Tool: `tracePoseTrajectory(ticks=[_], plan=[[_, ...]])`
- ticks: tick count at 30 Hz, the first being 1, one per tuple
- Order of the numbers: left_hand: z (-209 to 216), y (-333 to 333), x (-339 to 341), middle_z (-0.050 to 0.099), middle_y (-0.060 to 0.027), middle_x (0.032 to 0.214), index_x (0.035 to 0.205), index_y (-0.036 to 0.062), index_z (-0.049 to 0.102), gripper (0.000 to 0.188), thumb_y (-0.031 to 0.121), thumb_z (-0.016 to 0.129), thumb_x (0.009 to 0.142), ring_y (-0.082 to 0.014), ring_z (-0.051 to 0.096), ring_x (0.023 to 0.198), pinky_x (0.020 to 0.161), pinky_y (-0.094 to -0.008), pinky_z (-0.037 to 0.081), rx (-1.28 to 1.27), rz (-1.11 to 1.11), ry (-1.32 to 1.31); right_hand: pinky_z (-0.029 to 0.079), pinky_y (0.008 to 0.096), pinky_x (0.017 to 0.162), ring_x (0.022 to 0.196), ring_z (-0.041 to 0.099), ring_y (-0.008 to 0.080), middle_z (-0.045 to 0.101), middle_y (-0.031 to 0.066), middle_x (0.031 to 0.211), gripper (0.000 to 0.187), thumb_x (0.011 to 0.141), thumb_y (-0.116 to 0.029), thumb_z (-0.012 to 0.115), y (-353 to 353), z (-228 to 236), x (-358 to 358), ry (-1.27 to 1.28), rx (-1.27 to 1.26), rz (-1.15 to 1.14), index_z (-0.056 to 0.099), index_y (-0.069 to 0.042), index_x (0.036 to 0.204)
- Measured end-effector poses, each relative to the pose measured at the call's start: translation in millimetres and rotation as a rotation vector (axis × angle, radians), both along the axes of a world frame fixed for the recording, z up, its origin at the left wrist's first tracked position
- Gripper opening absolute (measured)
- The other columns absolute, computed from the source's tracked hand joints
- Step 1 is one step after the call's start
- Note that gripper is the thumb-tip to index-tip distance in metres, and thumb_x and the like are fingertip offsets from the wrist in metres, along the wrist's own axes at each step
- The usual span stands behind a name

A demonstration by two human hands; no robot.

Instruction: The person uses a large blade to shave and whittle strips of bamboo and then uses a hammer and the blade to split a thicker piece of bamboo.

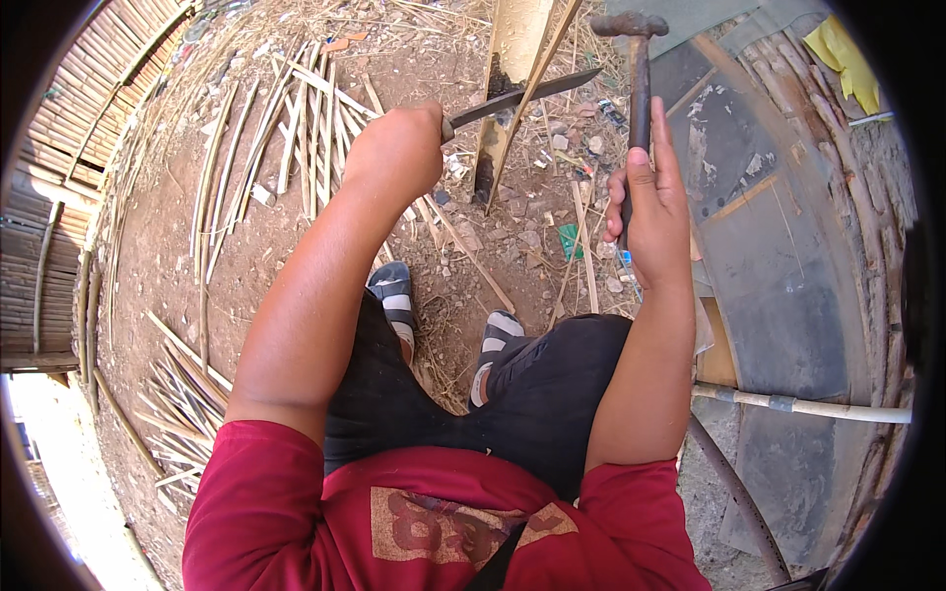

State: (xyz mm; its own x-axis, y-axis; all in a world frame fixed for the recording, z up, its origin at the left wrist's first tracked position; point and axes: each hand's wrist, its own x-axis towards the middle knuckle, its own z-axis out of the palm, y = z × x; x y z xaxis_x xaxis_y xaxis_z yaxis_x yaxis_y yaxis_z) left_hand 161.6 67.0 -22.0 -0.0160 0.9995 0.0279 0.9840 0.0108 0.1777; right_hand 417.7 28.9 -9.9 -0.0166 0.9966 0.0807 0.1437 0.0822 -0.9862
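Note:
My left hand [399, 148] is closed around the handle of a long knife [562, 85], its dark blade reaching out to the right. The blade crosses a split bamboo piece [517, 44] with a pale inner face, at the narrow strip [512, 133] along its right edge. How deep the blade sits in the bamboo I cannot tell. In my right hand [650, 212] is a hammer [640, 94], held upright by its handle, with one finger stretched along it. Its rusty head stands above and right of the knife tip, apart from it.
Bamboo strips [313, 133] lie scattered on the dirt at left, with another pile [187, 404] nearer me. My sandalled feet [394, 295] are below the bamboo. On the right are dark sheets [788, 325], a pale pole [838, 409] and a yellow cloth [845, 59]. A bamboo wall [94, 79] stands far left.

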Motion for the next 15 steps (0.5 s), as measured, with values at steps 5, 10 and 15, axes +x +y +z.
tracePoseTrajectory(ticks=[5,10,15], plan=[[-6,2,-3,0.072,-0.024,0.095,0.105,0.001,0.064,0.015,0.01,0.059,0.094,-0.0407,0.071,0.093,0.084,-0.0515,0.056,0.04,-0.019,-0.041,0.039,0.0206,0.042,0.048,0.041,0.0031,0.047,-0.0029,0.072,0.053,0.112,-0.029,0.048,-1,-3,-8,0.063,-0.04,-0.098,0.034,-0.027,0.162],[-10,1,-4,0.072,-0.0233,0.096,0.108,0.0025,0.064,0.017,0.011,0.059,0.094,-0.0409,0.071,0.094,0.084,-0.0518,0.056,0.043,-0.034,-0.024,0.04,0.0196,0.047,0.051,0.042,0.0023,0.05,-0.0033,0.076,0.041,0.113,-0.027,0.046,2,-1,7,-0.036,0.217,-0.044,0.052,-0.02,0.153],[-7,2,-6,0.073,-0.0227,0.094,0.107,0.001,0.064,0.017,0.01,0.059,0.093,-0.0405,0.071,0.093,0.083,-0.0512,0.056,0.025,-0.027,-0.05,0.049,0.025,0.076,0.081,0.059,0.0106,0.065,0.0051,0.107,0.04,0.113,-0.026,0.043,21,-42,17,-0.469,0.415,-0.025,0.055,-0.018,0.151]])
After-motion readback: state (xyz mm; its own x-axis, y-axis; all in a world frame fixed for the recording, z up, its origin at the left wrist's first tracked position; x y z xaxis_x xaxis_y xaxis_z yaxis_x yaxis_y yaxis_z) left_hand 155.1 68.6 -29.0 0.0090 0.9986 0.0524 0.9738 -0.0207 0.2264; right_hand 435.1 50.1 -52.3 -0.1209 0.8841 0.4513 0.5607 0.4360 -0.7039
